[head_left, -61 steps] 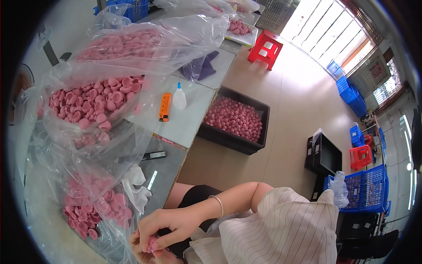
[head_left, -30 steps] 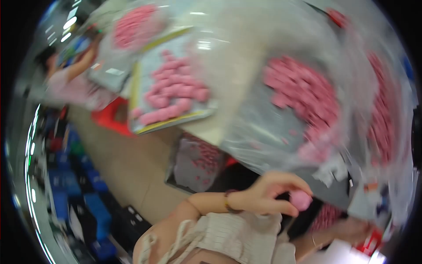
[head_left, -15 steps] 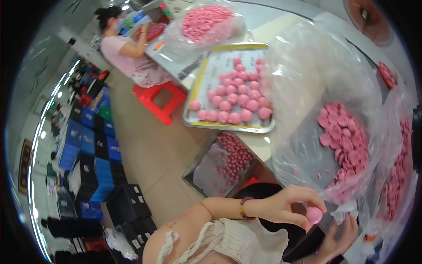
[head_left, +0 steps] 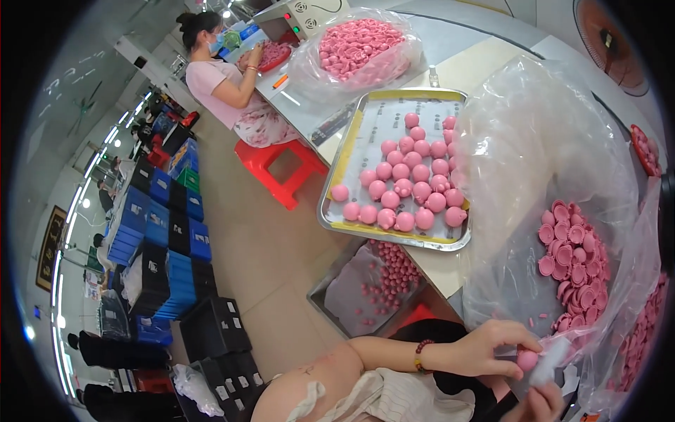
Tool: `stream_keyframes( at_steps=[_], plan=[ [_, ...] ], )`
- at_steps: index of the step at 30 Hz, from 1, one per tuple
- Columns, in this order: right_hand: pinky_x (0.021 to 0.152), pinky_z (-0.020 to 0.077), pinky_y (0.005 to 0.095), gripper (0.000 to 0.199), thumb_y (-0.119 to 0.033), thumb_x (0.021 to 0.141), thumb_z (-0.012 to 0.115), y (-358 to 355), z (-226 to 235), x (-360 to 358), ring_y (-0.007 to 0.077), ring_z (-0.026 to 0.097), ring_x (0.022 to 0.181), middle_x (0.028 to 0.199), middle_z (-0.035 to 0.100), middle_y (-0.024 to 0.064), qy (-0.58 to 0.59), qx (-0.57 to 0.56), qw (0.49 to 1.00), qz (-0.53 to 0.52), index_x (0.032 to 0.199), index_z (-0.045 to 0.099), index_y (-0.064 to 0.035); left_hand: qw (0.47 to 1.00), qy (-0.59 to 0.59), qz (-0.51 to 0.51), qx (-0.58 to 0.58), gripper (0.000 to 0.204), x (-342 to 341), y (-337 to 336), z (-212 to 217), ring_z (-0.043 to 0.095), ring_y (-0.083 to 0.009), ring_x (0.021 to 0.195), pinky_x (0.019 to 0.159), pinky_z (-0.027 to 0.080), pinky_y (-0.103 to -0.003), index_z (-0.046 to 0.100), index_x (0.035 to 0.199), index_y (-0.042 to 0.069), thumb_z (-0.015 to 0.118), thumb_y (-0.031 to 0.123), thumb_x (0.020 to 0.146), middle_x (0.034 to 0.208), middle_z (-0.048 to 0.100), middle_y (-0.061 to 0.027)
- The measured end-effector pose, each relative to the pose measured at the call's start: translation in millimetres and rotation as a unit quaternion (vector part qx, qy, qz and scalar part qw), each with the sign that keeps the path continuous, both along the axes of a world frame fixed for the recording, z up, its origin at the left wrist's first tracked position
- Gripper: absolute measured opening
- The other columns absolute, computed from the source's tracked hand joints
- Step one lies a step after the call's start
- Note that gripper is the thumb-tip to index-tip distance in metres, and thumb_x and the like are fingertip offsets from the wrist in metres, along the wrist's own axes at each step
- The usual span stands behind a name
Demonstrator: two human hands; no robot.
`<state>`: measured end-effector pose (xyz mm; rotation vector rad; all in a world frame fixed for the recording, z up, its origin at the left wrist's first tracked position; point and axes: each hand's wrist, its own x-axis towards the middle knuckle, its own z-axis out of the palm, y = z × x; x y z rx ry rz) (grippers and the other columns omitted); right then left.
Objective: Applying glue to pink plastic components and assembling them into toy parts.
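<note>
My left hand [head_left: 489, 349] holds a small pink ball [head_left: 526, 361] between thumb and fingers, near the table's front edge. Just below it, my right hand [head_left: 540, 405] pinches a white wipe-like piece [head_left: 552, 360], blurred by motion, that sits right beside the ball. Whether the two touch, I cannot tell. A large clear plastic bag [head_left: 524, 141] lies open in front of my hands, with pink cup-shaped shells [head_left: 578, 271] heaped inside. To its left, a metal tray [head_left: 342, 165] with a yellow border carries several pink balls [head_left: 420, 173], some with small bumps.
Below the table edge stands a grey bin [head_left: 344, 281] with small pink balls. Another clear bag [head_left: 358, 53] of pink pieces lies at the far side. A co-worker [head_left: 225, 84] sits on a red stool [head_left: 278, 169]. Stacked crates [head_left: 172, 281] line the left; a fan [head_left: 610, 46] stands far right.
My right hand has brought the white wipe-like piece up beside the ball. My left hand still holds the ball. The whole view has shifted, so the scene sits lower and farther right.
</note>
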<state>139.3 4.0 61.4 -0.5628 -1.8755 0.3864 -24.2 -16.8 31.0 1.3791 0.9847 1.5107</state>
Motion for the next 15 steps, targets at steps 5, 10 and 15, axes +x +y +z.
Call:
stream_keyframes(
  at_steps=[5,10,15],
  plan=[
    [0.076,0.0429,0.0406,0.023,-0.016,0.082,0.050,8,9,-30,0.0325,0.056,0.083,0.089,0.059,0.0180,-0.125,-0.061,0.983,0.120,0.090,0.058,0.0042,0.998,-0.059,-0.004,-0.032,0.034,-6,1,0,0.054,-0.0233,0.079,0.070,0.042,-0.030,0.054,0.093,0.001,0.066,0.011,0.063,0.086,0.056,-0.0114],
    [0.080,0.0412,0.0424,0.030,-0.018,0.084,0.046,6,9,-35,0.0369,0.054,0.088,0.091,0.058,0.0206,-0.123,-0.062,0.986,0.088,0.094,0.056,0.0074,0.997,-0.070,-0.011,-0.044,0.034,-5,1,-7,0.055,-0.0230,0.076,0.067,0.042,-0.030,0.053,0.090,-0.001,0.065,0.010,0.061,0.083,0.056,-0.0117],
    [0.069,0.0461,0.0432,0.022,-0.007,0.077,0.053,6,1,-27,0.0380,0.057,0.076,0.086,0.058,0.0235,-0.103,0.009,0.992,0.066,0.090,0.056,0.0095,0.996,-0.070,-0.039,-0.042,0.034,-8,-1,-7,0.054,-0.0207,0.074,0.066,0.041,-0.028,0.054,0.087,-0.002,0.067,0.014,0.060,0.078,0.055,-0.0111]
  ],
)
